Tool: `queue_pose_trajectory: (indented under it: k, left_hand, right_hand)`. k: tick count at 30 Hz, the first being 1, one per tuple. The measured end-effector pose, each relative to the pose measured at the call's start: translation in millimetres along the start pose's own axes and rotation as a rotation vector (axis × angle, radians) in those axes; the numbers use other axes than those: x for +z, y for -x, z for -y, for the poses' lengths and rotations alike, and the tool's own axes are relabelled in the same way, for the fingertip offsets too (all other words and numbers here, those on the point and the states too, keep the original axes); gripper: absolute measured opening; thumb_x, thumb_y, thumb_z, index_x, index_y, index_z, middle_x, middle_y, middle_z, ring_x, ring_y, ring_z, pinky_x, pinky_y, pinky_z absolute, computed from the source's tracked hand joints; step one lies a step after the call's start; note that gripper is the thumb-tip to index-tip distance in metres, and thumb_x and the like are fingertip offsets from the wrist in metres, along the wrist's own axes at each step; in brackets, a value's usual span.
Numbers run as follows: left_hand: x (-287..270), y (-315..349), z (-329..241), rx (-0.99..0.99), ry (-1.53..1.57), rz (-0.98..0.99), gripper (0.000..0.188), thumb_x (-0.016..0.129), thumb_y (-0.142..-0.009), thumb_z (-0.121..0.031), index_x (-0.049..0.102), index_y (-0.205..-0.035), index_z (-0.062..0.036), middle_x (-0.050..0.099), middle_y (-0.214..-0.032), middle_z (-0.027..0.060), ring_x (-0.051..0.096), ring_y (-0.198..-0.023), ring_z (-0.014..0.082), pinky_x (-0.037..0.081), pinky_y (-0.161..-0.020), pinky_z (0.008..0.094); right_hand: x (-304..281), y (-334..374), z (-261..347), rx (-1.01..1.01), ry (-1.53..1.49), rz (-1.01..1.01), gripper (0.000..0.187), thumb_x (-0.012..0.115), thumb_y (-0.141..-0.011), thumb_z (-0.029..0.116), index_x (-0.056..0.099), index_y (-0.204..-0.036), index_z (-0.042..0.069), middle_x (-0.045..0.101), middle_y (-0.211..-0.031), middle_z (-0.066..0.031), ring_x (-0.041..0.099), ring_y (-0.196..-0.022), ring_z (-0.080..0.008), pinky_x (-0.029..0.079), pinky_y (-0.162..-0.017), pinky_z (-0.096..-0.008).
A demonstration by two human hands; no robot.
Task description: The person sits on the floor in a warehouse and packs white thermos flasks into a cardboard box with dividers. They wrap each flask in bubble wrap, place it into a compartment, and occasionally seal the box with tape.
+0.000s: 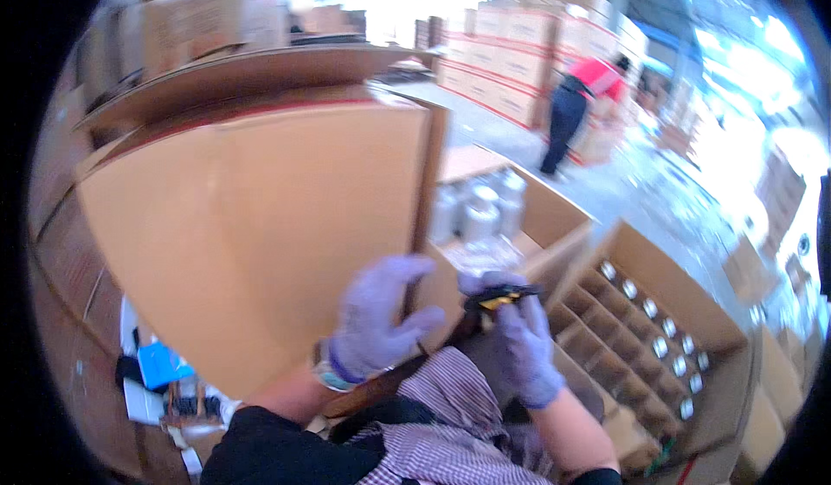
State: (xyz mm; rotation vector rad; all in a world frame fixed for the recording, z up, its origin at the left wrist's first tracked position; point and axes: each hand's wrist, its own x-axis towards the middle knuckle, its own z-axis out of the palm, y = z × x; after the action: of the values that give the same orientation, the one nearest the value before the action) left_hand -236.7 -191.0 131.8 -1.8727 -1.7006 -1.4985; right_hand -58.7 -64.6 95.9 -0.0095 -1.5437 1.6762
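My left hand (376, 322), in a pale purple glove, is beside the right edge of a large cardboard box (277, 216). Its fingers and thumb are apart in a curve with nothing visibly held; whether it touches the cardboard I cannot tell. To its right, my right hand (526, 346), gloved alike, is closed around a small black-and-yellow tool (498, 299), whose exact kind is blurred. Just beyond the tool stands an open carton (554, 212) with several clear, pale-capped bottles (481, 216) inside.
An open divided carton (623, 338) at right holds several pale-topped items along its far side. A blue object (163, 365) lies low at left. Stacked cartons (498, 61) stand at the back, near a bent-over person in a red top (593, 82). Clear plastic wrap (666, 199) litters the floor.
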Motion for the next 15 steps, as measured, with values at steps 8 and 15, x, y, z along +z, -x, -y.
queue_pose_trajectory:
  k: [8, 15]
  left_hand:
    - [-274, -45, 29, 0.194, -1.494, -0.322, 0.047, 0.075, -0.081, -0.026, 0.064, -0.124, -0.0093, 0.058, -0.126, 0.0140, 0.050, -0.126, 0.0372, 0.034, -0.112, 0.0500]
    - [-284, -48, 28, 0.258, -1.090, -0.310, 0.041, 0.080, -0.070, -0.028, 0.069, -0.102, -0.0051, 0.059, -0.093, 0.0102, 0.055, -0.096, 0.0324, 0.042, -0.090, 0.0440]
  right_hand:
    - [120, -188, 69, -0.497, 0.852, 0.612, 0.022, 0.061, -0.092, 0.020, 0.060, -0.104, 0.002, 0.062, -0.091, -0.0196, 0.063, -0.084, -0.0374, 0.050, -0.076, -0.0433]
    - [233, -278, 90, -0.669, 1.223, 0.770, 0.036, 0.055, -0.094, 0.036, 0.068, -0.101, 0.004, 0.068, -0.102, -0.0208, 0.065, -0.099, -0.0395, 0.051, -0.088, -0.0463]
